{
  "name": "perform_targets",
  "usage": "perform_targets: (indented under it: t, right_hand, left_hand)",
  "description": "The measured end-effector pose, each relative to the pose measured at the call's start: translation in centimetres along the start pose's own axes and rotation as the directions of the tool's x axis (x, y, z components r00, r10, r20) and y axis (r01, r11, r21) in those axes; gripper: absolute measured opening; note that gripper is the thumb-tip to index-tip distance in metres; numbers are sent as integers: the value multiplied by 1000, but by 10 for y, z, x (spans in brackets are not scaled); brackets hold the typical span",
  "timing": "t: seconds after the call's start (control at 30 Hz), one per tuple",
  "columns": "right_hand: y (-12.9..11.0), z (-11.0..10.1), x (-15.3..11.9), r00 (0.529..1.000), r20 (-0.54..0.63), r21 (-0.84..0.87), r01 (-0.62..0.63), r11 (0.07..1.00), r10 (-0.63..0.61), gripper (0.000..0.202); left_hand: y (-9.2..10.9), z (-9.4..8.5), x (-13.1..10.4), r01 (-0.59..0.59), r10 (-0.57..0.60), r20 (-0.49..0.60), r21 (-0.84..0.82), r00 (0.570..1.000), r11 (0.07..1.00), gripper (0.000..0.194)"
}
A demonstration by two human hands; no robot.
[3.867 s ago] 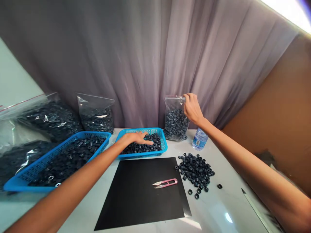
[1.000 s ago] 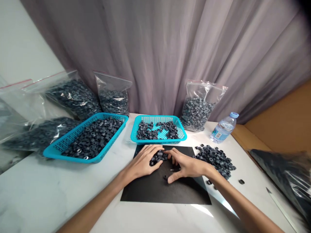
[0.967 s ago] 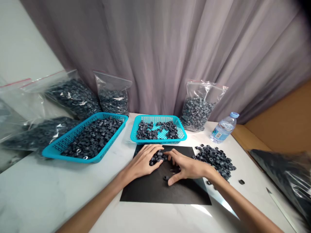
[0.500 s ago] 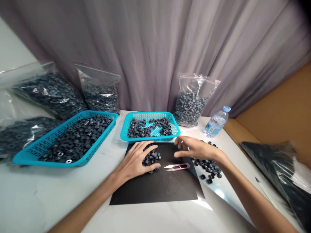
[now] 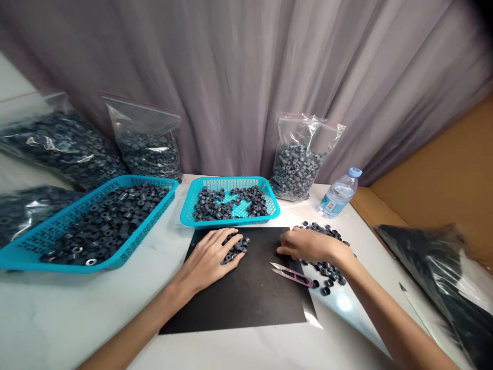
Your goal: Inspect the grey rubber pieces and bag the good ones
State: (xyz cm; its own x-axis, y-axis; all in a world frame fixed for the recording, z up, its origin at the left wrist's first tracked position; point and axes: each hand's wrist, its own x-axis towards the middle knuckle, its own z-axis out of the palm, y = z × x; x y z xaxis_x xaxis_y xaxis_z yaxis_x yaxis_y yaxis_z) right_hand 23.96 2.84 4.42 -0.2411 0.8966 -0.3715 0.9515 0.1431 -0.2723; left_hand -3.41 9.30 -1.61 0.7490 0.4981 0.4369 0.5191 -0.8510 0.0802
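Note:
My left hand (image 5: 212, 255) lies palm down on the black mat (image 5: 239, 303), fingers spread and bent along a small heap of short black tube pieces (image 5: 239, 247). Its palm hides part of that heap. Over the mat's right edge is my right hand (image 5: 304, 244), its fingers curled in and pressed together; whatever may be in them is hidden. Beside and beneath that hand, a loose group of similar black pieces (image 5: 325, 270) is scattered on the white table. A pair of pink thread snips (image 5: 295, 276) lies just below my right hand, blades towards the left.
A smaller turquoise basket (image 5: 231, 223) with black pieces stands behind the mat. At left is a larger turquoise basket (image 5: 150, 226), fuller. Clear zip bags of pieces (image 5: 148, 154) stand behind. A water bottle (image 5: 339, 195) and a dark plastic bag (image 5: 431, 272) are at right.
My right hand's fingers have curled closed. The thread snips have shifted right and turned, their handle end now lower. My left hand stays at the heap, and the whole view has shifted slightly.

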Motion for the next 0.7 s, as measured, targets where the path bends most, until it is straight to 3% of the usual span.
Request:
perform_targets:
  t: [0.13, 0.4, 0.57, 0.7]
  right_hand:
    - [6, 7, 10, 991, -115, -120, -78, 990, 64, 20]
    - [19, 12, 16, 986, -126, -180, -126, 976, 104, 28]
    - [8, 7, 18, 972, -226, -171, -100, 980, 59, 36]
    - [-13, -3, 17, 930, -367, -121, -38, 992, -9, 38]
  left_hand:
    - [1, -3, 0, 53, -53, -12, 0, 999, 999, 33]
    - [-12, 1, -4, 131, -137, -22, -182, 990, 975, 28]
    - [-19, 7, -6, 111, -119, -30, -198, 992, 974, 28]
    - [-17, 1, -7, 97, -100, -7, -206, 995, 974, 27]
